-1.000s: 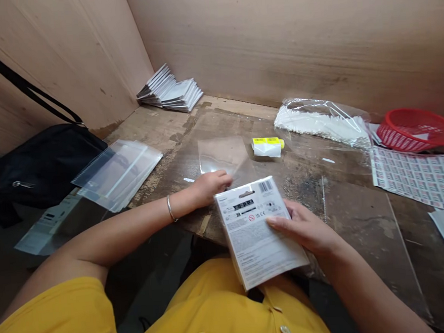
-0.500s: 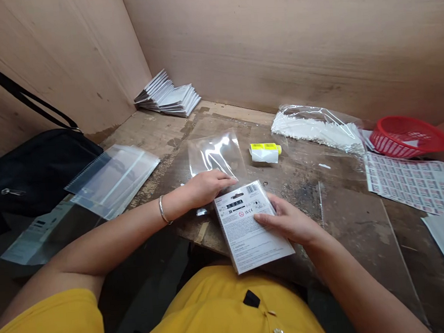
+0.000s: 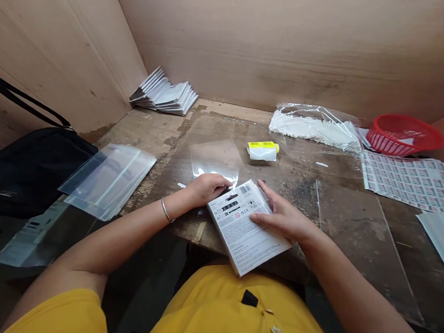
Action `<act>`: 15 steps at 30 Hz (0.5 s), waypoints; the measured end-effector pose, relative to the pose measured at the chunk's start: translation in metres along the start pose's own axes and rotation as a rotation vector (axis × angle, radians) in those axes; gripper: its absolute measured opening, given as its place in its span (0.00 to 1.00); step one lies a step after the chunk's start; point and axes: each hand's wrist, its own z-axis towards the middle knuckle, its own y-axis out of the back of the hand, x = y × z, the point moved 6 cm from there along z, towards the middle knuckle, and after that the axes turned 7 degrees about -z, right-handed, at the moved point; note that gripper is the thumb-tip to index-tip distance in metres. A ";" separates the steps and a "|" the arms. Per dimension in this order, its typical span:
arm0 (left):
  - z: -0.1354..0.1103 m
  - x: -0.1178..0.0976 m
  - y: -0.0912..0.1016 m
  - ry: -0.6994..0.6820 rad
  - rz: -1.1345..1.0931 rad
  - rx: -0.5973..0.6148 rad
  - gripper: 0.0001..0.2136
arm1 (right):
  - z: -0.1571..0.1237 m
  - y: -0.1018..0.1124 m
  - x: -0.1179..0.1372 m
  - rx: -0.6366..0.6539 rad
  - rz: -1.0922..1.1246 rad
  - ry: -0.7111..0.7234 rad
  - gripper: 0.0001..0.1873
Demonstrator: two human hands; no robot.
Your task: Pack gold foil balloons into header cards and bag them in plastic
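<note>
A stack of white printed cards (image 3: 246,241), with a hang hole, a barcode and small text on top, is tilted over the table's front edge. My right hand (image 3: 280,213) grips its right side, thumb lying on the printed face and fingers around the edge. At the upper left corner, my left hand (image 3: 210,187) is closed with curled fingers against the stack; its fingertips are partly hidden. Just beyond lies a clear plastic sleeve (image 3: 217,159) on the wooden table. A yellow bottle with a white label (image 3: 262,151) lies on its side behind the stack.
Similar thin white packs (image 3: 175,96) are piled in the back corner. Clear sleeves (image 3: 109,179) and a black bag (image 3: 35,169) are at left. Toward the right are a bag of white pieces (image 3: 314,129), a red basket (image 3: 404,133), a sticker sheet (image 3: 413,181) and another clear sleeve (image 3: 358,238).
The view has shifted slightly. My left fingers have curled in more at the stack's top corner, and my right fingers have spread further up its right edge.
</note>
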 end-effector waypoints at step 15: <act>0.037 -0.007 0.002 0.128 0.019 0.087 0.05 | 0.008 -0.022 0.016 0.141 0.105 0.003 0.52</act>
